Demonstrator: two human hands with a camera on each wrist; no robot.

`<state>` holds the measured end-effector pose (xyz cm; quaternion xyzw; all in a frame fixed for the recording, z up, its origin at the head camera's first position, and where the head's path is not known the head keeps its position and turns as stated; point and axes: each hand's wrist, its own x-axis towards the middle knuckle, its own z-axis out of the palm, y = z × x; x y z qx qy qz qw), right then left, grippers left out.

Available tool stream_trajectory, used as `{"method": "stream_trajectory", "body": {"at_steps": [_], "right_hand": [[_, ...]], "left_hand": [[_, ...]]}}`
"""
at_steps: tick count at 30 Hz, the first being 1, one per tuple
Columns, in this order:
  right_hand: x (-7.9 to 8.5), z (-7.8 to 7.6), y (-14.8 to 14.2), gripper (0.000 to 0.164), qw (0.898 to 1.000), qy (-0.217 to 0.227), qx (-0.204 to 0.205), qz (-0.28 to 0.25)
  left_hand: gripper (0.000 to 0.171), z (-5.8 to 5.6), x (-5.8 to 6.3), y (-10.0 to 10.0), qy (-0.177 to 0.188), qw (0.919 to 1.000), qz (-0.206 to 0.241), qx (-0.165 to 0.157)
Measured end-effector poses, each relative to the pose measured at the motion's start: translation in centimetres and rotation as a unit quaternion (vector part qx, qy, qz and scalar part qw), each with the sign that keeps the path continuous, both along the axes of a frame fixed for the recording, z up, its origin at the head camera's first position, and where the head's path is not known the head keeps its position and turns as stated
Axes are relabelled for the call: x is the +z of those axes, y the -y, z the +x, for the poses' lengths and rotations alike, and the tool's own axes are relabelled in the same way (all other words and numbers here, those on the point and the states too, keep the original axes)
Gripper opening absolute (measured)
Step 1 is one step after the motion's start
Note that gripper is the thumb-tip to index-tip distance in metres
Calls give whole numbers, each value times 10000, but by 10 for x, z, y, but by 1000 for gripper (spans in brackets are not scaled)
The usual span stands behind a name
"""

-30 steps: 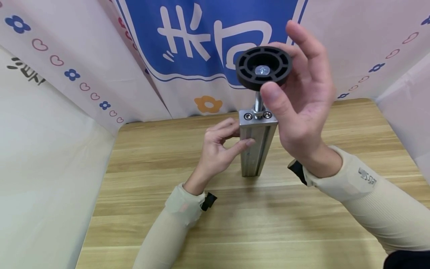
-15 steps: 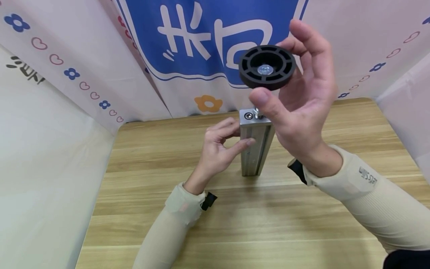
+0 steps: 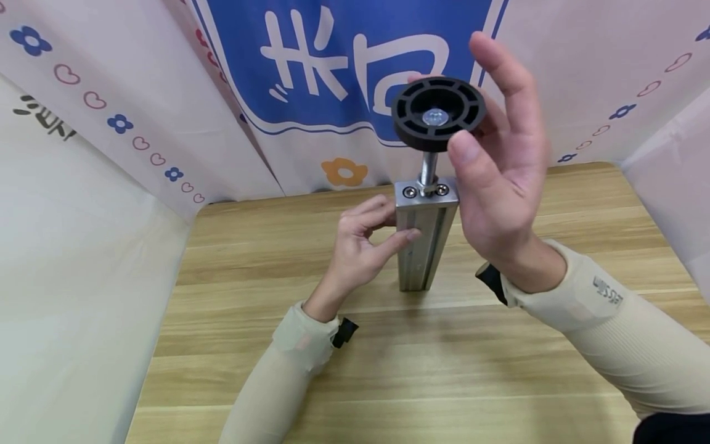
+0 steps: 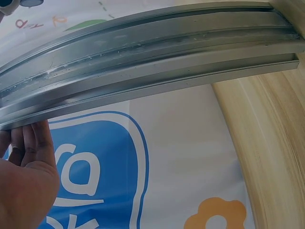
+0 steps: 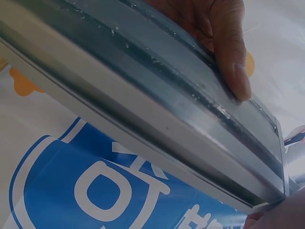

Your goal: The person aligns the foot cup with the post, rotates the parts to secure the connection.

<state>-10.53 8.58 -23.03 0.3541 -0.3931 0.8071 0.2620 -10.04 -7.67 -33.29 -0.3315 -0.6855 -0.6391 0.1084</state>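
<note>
From my feed, the biggest writing is the bold white lettering on the blue panel (image 3: 344, 123) of the printed backdrop (image 3: 588, 74), which I can't read with certainty; the small dark print on the right cuff (image 3: 588, 296) is also too unclear to make out. Just in front of the backdrop, a grey metal profile (image 3: 417, 259) stands upright on the bench (image 3: 188, 370), long and straight-edged, with grooves running its length and pale specks scattered over its satin faces in the right wrist view. My left hand (image 3: 360, 240) holds it partway up, thumb on the near face and the other fingers behind, pinching the metal between them. A smooth metal plate (image 3: 403, 201) caps the top, with two round socket screws (image 3: 409, 192) set into it, one on either side of a shiny rod (image 3: 428, 166). The rod rises from a nut (image 3: 428, 189) to a matt black disc (image 3: 421, 105), spoked and hollowed round a bright bolt head (image 3: 435, 117). My right hand (image 3: 499, 179) is curved about that disc: thumb at the near rim, one fingertip showing past the far edge, index finger raised clear. Under me, the bench has a pale yellow-brown wood grain.
</note>
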Motion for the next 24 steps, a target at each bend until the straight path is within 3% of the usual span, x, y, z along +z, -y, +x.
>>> {"method": "stream_trajectory", "body": {"at_steps": [6, 10, 18, 24], "right_hand": [[5, 4, 4, 78, 9990, 127, -434, 56], [7, 4, 6, 78, 9985, 174, -514, 32], [8, 2, 10, 90, 9960, 151, -872, 158], [8, 2, 10, 98, 9963, 178, -830, 117]], "left_hand": [[39, 0, -1, 1, -5, 10000, 12, -15], [39, 1, 0, 1, -28, 10000, 36, -47], [39, -2, -3, 1, -125, 9998, 89, -126], [36, -1, -2, 1, -105, 9999, 51, -97]]}}
